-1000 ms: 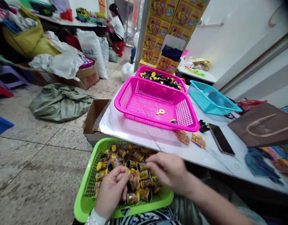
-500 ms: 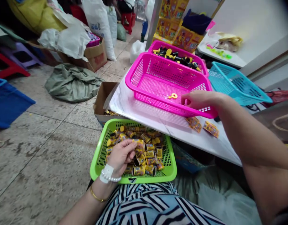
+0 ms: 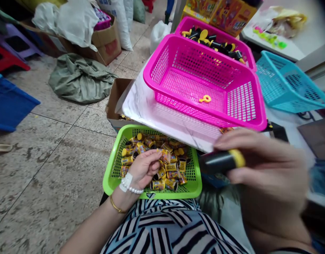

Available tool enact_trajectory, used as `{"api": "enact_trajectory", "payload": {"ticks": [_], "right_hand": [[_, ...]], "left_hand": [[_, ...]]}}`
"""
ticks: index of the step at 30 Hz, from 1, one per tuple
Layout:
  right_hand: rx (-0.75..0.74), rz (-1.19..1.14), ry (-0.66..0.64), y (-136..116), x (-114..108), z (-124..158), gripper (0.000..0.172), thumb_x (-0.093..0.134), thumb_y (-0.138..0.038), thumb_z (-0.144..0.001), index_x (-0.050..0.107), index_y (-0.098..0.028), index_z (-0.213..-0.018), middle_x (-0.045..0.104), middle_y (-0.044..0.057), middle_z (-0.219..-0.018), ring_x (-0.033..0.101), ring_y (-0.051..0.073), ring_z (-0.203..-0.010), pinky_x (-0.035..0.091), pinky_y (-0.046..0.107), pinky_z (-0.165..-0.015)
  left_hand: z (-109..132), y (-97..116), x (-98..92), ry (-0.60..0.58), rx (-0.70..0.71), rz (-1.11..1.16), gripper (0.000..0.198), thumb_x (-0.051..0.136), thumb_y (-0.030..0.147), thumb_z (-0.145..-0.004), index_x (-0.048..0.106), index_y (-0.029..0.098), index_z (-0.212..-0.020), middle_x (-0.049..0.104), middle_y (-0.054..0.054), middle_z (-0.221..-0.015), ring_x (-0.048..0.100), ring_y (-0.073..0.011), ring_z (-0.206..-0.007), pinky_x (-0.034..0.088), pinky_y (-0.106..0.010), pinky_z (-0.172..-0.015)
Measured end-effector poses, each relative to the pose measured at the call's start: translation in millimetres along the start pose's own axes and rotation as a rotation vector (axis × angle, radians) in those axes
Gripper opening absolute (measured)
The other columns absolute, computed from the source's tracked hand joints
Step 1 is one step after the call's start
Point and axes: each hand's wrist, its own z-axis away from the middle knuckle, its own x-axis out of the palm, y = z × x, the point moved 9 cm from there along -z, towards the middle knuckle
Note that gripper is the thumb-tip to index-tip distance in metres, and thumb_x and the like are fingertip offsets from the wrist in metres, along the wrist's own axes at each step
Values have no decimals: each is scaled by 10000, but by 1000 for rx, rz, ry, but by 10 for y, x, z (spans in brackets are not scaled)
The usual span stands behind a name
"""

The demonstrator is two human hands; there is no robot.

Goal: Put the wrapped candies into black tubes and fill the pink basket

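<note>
My left hand (image 3: 145,165) is closed over the green basket (image 3: 107,176), pinching a yellow-orange printed label sleeve (image 3: 164,155) between thumb and fingers. Beneath it in the basket lie several small tubes (image 3: 157,185) in the same yellow print, some showing dark open ends. To the right, blurred by motion, my right hand (image 3: 268,169) grips a small black tube (image 3: 218,163) with a yellow end, held roughly level just right of the basket. A pink basket (image 3: 205,118) on the table holds one yellow ring-ended piece (image 3: 205,99).
Behind it, a second pink basket (image 3: 183,23) holds several black and yellow parts (image 3: 215,44). A turquoise basket (image 3: 289,91) stands right on the white table (image 3: 141,106). A cardboard box (image 3: 116,95) is on the floor by the table's left corner, near a grey-green sack (image 3: 77,79).
My right hand has left the pink basket and come toward me, now with the black tube in it. My left hand stays over the green basket. The view has tilted down.
</note>
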Motion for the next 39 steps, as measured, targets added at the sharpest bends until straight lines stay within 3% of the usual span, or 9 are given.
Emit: {"api": "enact_trajectory", "payload": {"ticks": [3,8,14,20,27,33,36,39], "right_hand": [[191,-161,-77,406,622,201,309,794,-326,-764,726,-263,-1059,693,41,-997,668,183,-885,564,290,-739],[404,-384,13,894,1022,307,270,784,-324,-761,720,-237,-1009,725,34,-994,695,182,-875,583,307,-780],[467,-366,82,876,988,330,274,774,-322,-757,687,-203,-988,764,43,-900,726,180,-815,604,302,-757],[416,-296,49,853,1060,334,262,740,-327,-784,657,-206,-1001,751,82,-1057,736,206,-879,616,333,-793],[263,91,64,812,1024,400,276,715,-294,-811,615,-238,-1063,726,79,-1142,730,198,-901,603,337,-832],[200,82,-41,817,1086,428,286,729,-293,-809,613,-238,-1065,738,52,-1026,719,180,-837,603,300,-766],[118,147,19,779,1020,428,303,760,-285,-783,632,-237,-1053,720,48,-991,697,189,-861,591,322,-796],[35,136,68,719,998,432,312,790,-276,-757,647,-241,-1032,693,54,-977,671,210,-918,588,341,-794]], "left_hand": [[15,-21,46,-34,-25,33,301,869,201,-599,611,108,-724,562,42,-585,351,13,-368,167,-99,-315],[35,-26,59,-76,-26,86,253,834,180,-663,614,104,-760,483,70,-562,347,12,-376,174,-91,-319],[5,-23,9,-59,8,173,235,816,136,-661,610,89,-764,591,25,-702,348,26,-390,191,-93,-316],[31,-33,23,-76,22,180,238,822,138,-653,607,102,-750,572,37,-674,361,18,-395,187,-96,-318],[35,-65,0,-57,31,92,285,849,201,-635,607,98,-745,552,45,-652,349,22,-385,164,-101,-317],[50,-13,-33,-26,88,-13,298,839,270,-667,617,104,-777,596,17,-669,415,-6,-411,189,-113,-302],[55,-19,-44,-32,76,-3,306,840,275,-663,631,95,-795,609,7,-676,393,-6,-409,197,-119,-299],[78,46,-112,44,154,-1,350,863,254,-632,651,101,-865,576,25,-648,447,-25,-466,228,-109,-328]]}}
